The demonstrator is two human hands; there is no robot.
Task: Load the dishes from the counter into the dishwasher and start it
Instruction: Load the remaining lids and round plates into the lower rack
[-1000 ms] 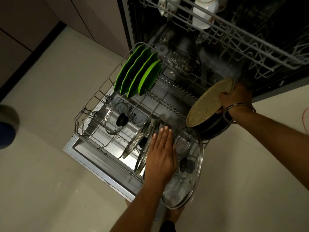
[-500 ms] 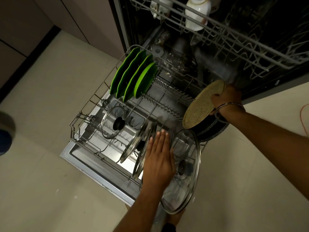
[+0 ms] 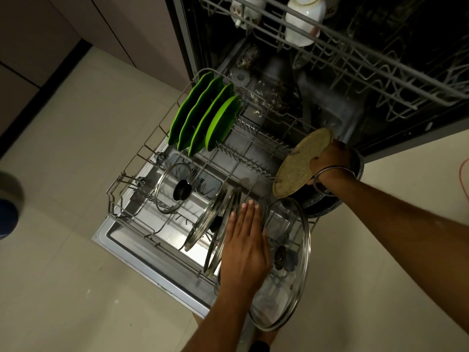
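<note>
Glass lids (image 3: 223, 224) at the lower rack's (image 3: 132, 217) front edge are steadied by the left hand (image 3: 245, 246), fingers laid flat and grasping nothing, seemingly to keep room beside them. A dark pan (image 3: 330, 199) is gripped at the rack's right edge by the right hand (image 3: 330, 163), tilted for slotting in.

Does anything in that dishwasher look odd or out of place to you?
Yes. Pale scraps, seemingly food debris, are scattered over the dishwasher's floor behind the green plates. Also, the large glass lid at the front right overhangs the lower rack, lying tilted rather than slotted upright.
</note>
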